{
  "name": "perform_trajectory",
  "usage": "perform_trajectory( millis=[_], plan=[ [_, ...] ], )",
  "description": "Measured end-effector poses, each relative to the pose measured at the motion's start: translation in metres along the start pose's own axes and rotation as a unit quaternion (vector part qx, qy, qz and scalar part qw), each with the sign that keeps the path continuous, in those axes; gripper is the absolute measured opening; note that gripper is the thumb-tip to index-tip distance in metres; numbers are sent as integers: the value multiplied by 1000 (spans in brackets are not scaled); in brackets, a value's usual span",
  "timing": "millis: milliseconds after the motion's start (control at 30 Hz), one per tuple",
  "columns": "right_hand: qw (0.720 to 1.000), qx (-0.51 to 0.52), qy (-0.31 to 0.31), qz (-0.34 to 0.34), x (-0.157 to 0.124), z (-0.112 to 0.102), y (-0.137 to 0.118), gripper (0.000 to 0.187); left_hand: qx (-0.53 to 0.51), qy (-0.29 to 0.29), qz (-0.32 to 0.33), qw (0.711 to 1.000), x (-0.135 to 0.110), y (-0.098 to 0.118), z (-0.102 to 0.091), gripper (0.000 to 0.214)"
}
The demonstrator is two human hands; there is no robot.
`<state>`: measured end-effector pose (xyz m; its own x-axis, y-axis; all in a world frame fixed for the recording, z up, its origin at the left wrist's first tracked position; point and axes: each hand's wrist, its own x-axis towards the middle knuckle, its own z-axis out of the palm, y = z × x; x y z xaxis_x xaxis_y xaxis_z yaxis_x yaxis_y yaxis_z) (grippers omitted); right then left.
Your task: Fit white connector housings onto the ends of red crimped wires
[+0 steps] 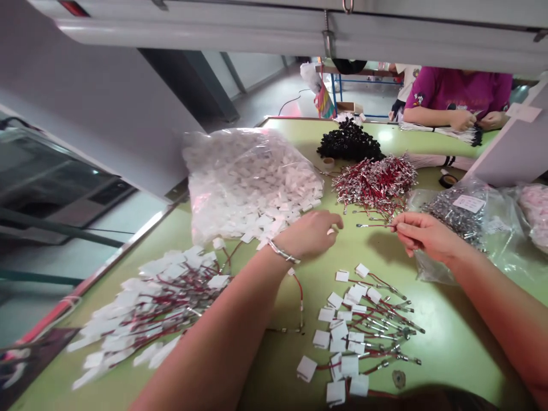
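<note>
My right hand [428,235] pinches a short red wire [377,225] with metal terminals, its free end pointing left over the table. To its left, my left hand [311,234] is held with curled fingers in front of a clear bag of white plastic housings [252,177]. A small white piece [331,231] shows at its fingertips, mostly hidden by the hand. Just behind my right hand lies a heap of red wires with metal ends [374,182]. Nearer me, red wires with white housings [349,337] lie in a loose group between my forearms.
A larger pile of housed wires [145,308] spreads at the left. Black parts [351,140] are heaped at the back. Bags of metal pieces [458,208] and pinkish parts [535,208] stand right, near black tape [448,181]. Across the table a person [464,94] handles white wires.
</note>
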<state>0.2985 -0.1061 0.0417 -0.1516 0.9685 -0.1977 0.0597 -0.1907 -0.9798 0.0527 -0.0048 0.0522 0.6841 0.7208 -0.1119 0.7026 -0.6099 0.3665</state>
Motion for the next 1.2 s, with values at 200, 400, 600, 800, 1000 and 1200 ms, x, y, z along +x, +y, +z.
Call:
perform_trajectory(
  millis=[200, 400, 600, 800, 1000, 1200],
  plan=[
    [985, -86, 145, -18, 5, 5, 5, 22, -467, 4, -62, 882, 10, 16, 21, 26],
    [940, -327, 94, -40, 6, 11, 6, 11, -525, 15, -67, 848, 16, 20, 44, 16],
    [889, -456, 15, -44, 8, 24, 10, 10, -457, 20, 25, 889, 16, 30, 49, 7],
    [876, -475, 52, -66, 11, 22, 15, 24, -512, -13, -3, 859, 15, 36, 52, 14],
    [895, -419, 129, -86, 5, 6, 11, 27, -659, 65, -70, 746, 20, 21, 55, 25],
    [925, -366, 80, -58, 4, 16, 10, 29, -710, 22, -58, 701, 23, 13, 59, 18]
  ],
)
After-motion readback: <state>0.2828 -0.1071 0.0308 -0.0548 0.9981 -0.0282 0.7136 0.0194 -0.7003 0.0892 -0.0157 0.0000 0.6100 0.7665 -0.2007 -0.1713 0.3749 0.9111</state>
